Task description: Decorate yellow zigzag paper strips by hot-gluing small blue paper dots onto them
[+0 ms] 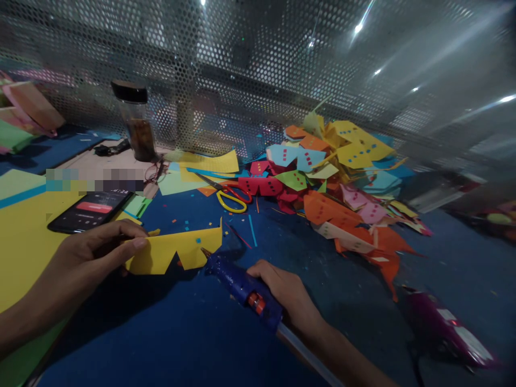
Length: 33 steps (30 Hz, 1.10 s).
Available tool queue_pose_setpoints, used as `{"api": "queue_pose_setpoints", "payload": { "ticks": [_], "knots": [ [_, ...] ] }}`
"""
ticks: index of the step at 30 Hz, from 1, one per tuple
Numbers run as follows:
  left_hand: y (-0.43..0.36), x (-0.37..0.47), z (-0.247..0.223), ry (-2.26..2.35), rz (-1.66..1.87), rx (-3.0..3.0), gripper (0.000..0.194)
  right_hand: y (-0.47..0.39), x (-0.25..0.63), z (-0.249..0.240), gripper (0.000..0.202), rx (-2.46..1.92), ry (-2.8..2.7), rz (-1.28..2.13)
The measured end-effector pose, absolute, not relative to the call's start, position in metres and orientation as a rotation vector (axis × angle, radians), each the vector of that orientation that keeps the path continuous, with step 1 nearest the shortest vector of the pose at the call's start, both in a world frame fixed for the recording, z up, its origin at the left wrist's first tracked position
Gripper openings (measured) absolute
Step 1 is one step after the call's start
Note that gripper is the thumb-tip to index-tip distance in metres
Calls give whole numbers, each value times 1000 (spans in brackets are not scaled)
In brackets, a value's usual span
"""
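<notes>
Between the thumb and fingers of my left hand (pixel 108 250) is a yellow paper cutout (pixel 161 252), held by its left end above the blue table. It has notches along its lower edge and a small blue square near its right end. My right hand (pixel 286 293) is wrapped round a blue glue gun (pixel 245 287) with a clear glue stick (pixel 302 349) coming out of its back. The gun's nozzle points up and left, at the cutout's right part beside the blue square; whether it touches the paper I cannot tell.
Cut coloured paper shapes (pixel 346 156) lie heaped at the back right. Scissors (pixel 229 199) rest behind the cutout. A phone (pixel 92 209) and a dark-lidded jar (pixel 140 129) stand left. A purple device (pixel 447 325) lies front right. A perforated metal wall (pixel 242 70) closes the back.
</notes>
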<state>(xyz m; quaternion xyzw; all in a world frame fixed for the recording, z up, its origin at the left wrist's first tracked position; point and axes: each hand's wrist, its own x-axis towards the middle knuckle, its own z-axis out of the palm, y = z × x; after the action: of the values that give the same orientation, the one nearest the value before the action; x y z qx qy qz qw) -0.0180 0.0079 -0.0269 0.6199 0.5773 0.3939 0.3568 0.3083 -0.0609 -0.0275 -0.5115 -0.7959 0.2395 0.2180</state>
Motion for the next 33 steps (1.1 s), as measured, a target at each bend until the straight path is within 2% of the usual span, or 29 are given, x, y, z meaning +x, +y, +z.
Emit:
{"api": "queue_pose_setpoints", "payload": {
  "ticks": [6, 22, 33],
  "knots": [
    [7, -19, -25, 1462, 983, 1611, 29, -62, 308, -24, 3, -1421, -2212, 698],
    [8, -21, -27, 1482, 966, 1626, 34, -62, 309, -26, 7, -1462, -2237, 694],
    [8, -20, -27, 1474, 970, 1634, 27, -61, 308, -26, 10, -1506, -2215, 686]
  ]
}}
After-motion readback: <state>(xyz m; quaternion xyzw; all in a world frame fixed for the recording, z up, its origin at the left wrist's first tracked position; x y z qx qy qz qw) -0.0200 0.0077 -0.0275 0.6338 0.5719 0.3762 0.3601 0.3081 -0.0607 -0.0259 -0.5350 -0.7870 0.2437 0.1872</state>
